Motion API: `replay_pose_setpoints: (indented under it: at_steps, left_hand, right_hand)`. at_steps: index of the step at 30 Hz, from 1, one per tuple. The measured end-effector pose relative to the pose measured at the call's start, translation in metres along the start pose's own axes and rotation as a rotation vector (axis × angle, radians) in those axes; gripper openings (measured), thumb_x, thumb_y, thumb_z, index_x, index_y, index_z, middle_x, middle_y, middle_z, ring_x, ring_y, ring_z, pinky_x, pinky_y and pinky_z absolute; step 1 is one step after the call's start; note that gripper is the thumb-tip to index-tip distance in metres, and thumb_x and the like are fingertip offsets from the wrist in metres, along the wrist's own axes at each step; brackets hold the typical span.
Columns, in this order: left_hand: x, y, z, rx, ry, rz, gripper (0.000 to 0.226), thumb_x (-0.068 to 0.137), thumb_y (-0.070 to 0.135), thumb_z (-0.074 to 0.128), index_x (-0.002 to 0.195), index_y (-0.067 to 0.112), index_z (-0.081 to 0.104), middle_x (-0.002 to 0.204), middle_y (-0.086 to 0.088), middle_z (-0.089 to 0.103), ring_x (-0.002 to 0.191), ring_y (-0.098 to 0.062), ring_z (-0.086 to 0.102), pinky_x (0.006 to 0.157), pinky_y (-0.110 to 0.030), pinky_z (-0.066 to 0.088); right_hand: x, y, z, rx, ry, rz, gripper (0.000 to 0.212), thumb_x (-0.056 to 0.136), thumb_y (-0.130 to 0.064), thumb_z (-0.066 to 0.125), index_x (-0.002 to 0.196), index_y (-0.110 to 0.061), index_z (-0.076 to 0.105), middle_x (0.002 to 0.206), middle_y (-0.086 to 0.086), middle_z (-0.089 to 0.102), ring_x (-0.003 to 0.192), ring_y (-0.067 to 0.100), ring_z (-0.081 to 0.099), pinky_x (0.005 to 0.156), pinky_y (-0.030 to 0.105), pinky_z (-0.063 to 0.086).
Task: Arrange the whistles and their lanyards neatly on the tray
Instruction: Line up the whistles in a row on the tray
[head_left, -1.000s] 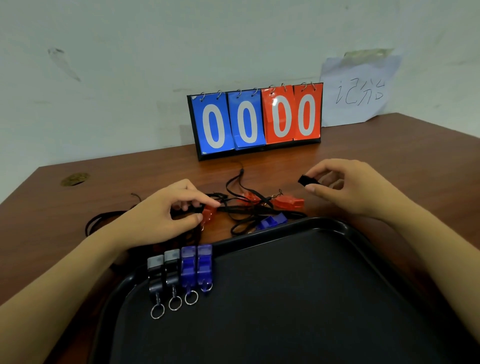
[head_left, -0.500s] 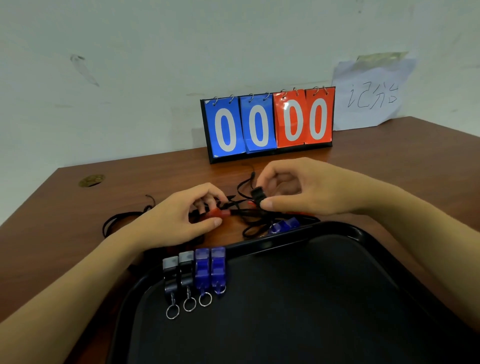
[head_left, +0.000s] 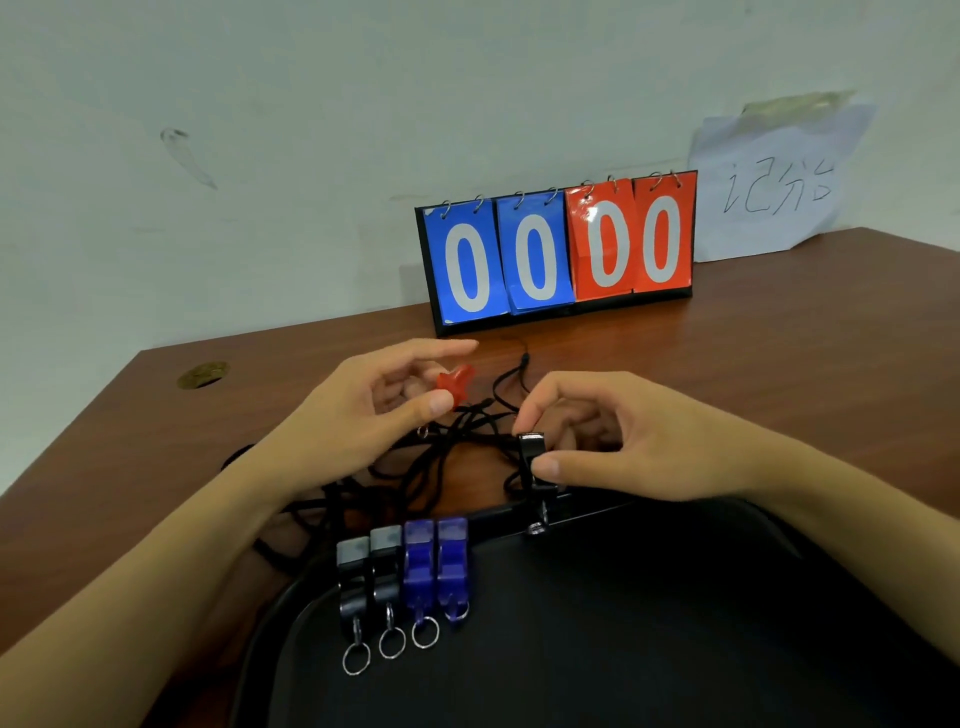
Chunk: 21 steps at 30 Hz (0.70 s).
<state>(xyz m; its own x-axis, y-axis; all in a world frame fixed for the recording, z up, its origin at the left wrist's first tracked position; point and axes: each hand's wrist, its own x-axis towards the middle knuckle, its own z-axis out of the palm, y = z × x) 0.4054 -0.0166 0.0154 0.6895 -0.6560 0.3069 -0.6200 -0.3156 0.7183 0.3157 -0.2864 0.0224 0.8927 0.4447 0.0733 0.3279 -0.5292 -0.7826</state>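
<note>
A black tray (head_left: 649, 649) fills the lower middle of the head view. Along its far-left edge lie two black whistles (head_left: 363, 577) and two blue whistles (head_left: 436, 564) side by side, key rings pointing toward me. My left hand (head_left: 358, 421) holds a red whistle (head_left: 454, 382) lifted above the table. My right hand (head_left: 613, 436) pinches a black whistle (head_left: 535, 462) just above the tray's far rim. A tangle of black lanyards (head_left: 441, 457) lies on the table between and under my hands.
A flip scoreboard (head_left: 558, 249) reading 00 00 stands at the back of the brown table (head_left: 805, 353). A paper note (head_left: 774, 182) is taped to the wall on the right. A round cable port (head_left: 202, 375) sits at the table's far left.
My left hand has lifted the red whistle up off the lanyard tangle. My right hand has brought the black whistle down toward the tray's far rim.
</note>
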Motion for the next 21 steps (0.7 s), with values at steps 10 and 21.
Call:
replay_pose_setpoints:
  at_steps: [10, 21]
  left_hand:
    - [0.000, 0.030, -0.005, -0.237, -0.181, -0.098, 0.030, 0.089, 0.011, 0.071, 0.118, 0.008, 0.066, 0.110, -0.008, 0.081, 0.092, -0.023, 0.079, 0.080, -0.028, 0.062]
    - [-0.001, 0.049, -0.002, -0.036, -0.464, -0.101, 0.020, 0.091, 0.023, 0.078, 0.109, 0.016, 0.071, 0.112, 0.001, 0.081, 0.099, -0.028, 0.076, 0.090, -0.051, 0.058]
  right_hand:
    - [-0.002, 0.000, 0.002, -0.042, 0.015, -0.014, 0.025, 0.092, -0.030, 0.073, 0.114, -0.030, 0.062, 0.099, 0.000, 0.073, 0.086, 0.023, 0.071, 0.084, 0.043, 0.060]
    - [-0.004, 0.002, 0.002, -0.102, 0.056, -0.036, 0.027, 0.090, -0.031, 0.075, 0.114, -0.030, 0.062, 0.097, -0.004, 0.071, 0.085, 0.018, 0.070, 0.082, 0.039, 0.060]
